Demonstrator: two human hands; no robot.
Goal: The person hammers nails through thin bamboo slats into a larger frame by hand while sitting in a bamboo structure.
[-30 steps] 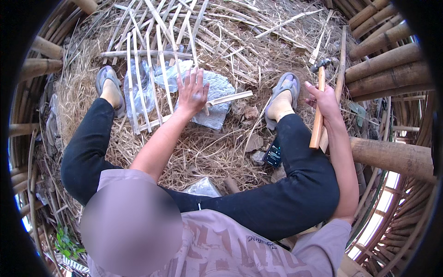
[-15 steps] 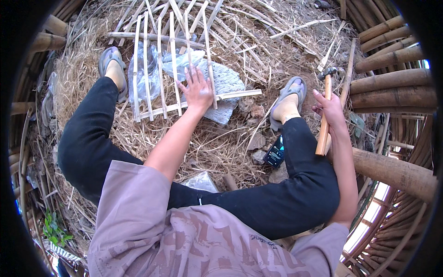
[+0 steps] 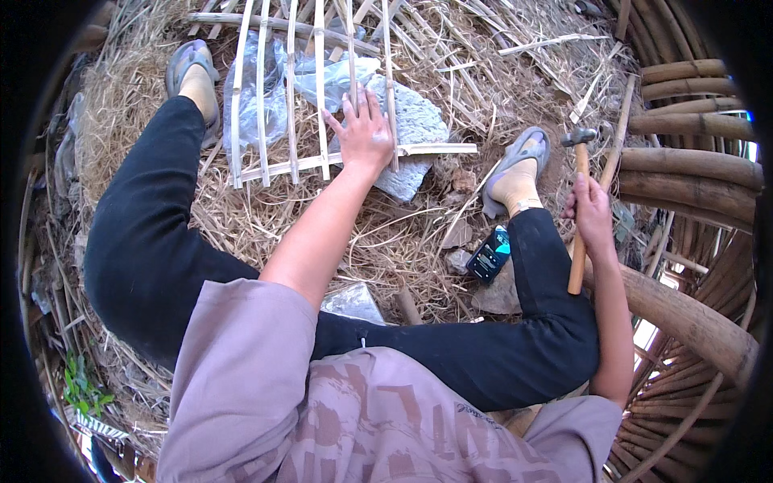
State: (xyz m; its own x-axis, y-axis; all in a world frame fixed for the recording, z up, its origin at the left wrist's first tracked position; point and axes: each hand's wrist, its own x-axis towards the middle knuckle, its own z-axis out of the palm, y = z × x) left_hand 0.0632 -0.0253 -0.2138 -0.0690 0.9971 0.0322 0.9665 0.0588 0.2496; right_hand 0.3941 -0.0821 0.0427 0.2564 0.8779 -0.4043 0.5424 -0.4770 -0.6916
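Observation:
My left hand [image 3: 368, 143] lies with its fingers stretched out on a lattice of split bamboo strips [image 3: 320, 97]. It presses near where the right-hand strips meet a crosswise strip [image 3: 439, 150]. Under that corner sits a flat grey stone [image 3: 420, 117], partly hidden by the hand and strips. In my right hand [image 3: 592, 211] is a hammer [image 3: 580, 161], the fingers wrapped round its wooden handle. Its metal head points away from me, above my right foot's level and off to the right.
Clear plastic sheeting [image 3: 264, 113] lies beneath the lattice. A phone [image 3: 489, 254] rests by my right leg, near small stones. Thick bamboo poles [image 3: 692, 322] line the right side. Straw and loose strips cover the ground, and a clear plastic-wrapped packet [image 3: 353, 303] lies between my legs.
My right hand has closed more firmly round the hammer handle, and the hammer has shifted slightly. My left hand stays on the lattice. The whole view has shifted a little.

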